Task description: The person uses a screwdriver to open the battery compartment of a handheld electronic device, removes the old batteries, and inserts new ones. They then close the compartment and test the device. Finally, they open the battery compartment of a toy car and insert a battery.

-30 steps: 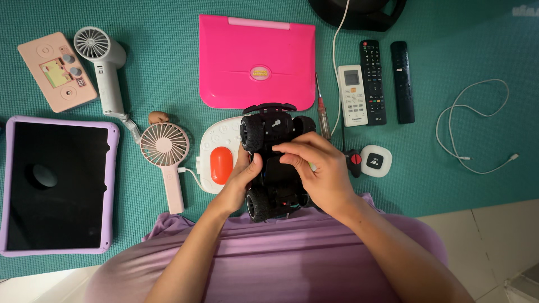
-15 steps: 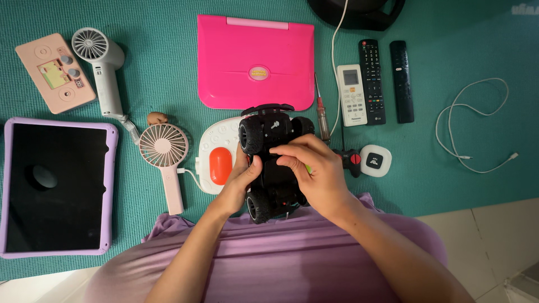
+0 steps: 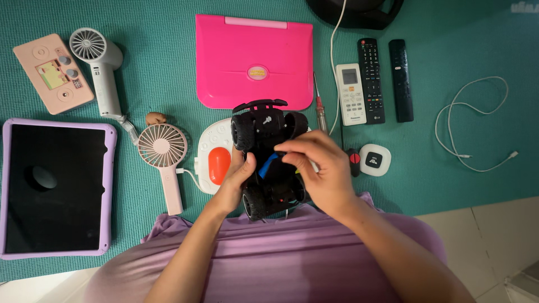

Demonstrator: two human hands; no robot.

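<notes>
A black toy car [image 3: 268, 126] with big knobbly wheels is held upside down over the teal mat [image 3: 460, 50]. My left hand [image 3: 233, 182] grips its left side, thumb on the underside. My right hand [image 3: 320, 171] rests on top of the underside, fingertips pinching a small blue part [image 3: 269, 164] in the middle of the chassis. Beneath the car lies a white device with an orange oval button [image 3: 216, 163].
A pink toy laptop [image 3: 255, 62], a screwdriver [image 3: 320, 115], three remotes [image 3: 370, 78], a white cable [image 3: 477, 132], a small white puck [image 3: 374, 160], a pink hand fan [image 3: 164, 154], a white hair dryer [image 3: 101, 67], a pink handheld game [image 3: 53, 73] and a purple-cased tablet [image 3: 53, 185] lie around.
My right hand's fingers have shifted left across the car's underside and now pinch a blue part that was hidden before. The car and my left hand have stayed put.
</notes>
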